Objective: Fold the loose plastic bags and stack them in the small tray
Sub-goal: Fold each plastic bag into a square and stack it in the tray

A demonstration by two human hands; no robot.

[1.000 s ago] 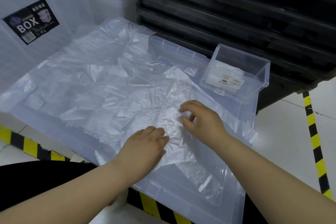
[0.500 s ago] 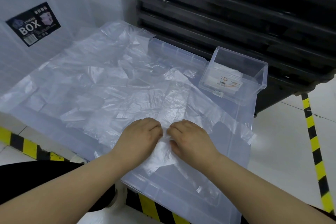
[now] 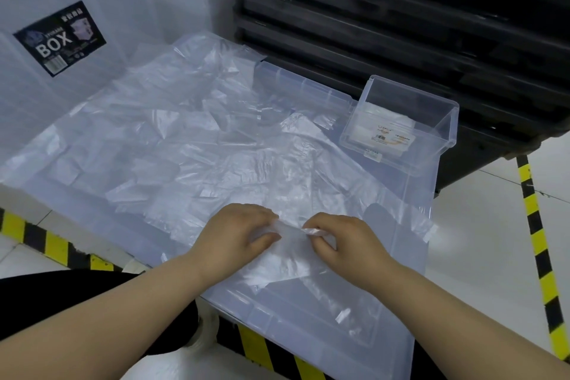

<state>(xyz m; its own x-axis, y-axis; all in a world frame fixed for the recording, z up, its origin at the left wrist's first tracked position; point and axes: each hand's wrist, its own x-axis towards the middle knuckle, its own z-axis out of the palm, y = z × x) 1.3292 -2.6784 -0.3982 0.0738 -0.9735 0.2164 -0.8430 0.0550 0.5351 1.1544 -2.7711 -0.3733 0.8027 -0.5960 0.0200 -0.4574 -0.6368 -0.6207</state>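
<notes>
A clear plastic bag (image 3: 287, 259) lies at the near edge of a translucent lid (image 3: 398, 259). My left hand (image 3: 237, 234) pinches its top edge on the left side. My right hand (image 3: 342, 239) pinches the same edge a little to the right, fingers curled around the film. Many more loose clear bags (image 3: 172, 145) are spread over the lid to the left and behind. The small clear tray (image 3: 447, 120) stands at the far right corner with some folded white film inside.
A large translucent storage box with a black "BOX" label (image 3: 60, 37) stands at the back left. Black stacked crates (image 3: 401, 15) rise behind the tray. Yellow-black floor tape (image 3: 536, 234) runs on the right and in front.
Both hands slid toward me along the bag, came together, then took its top edge in a pinch and moved slightly apart. The bag is bunched beneath them.
</notes>
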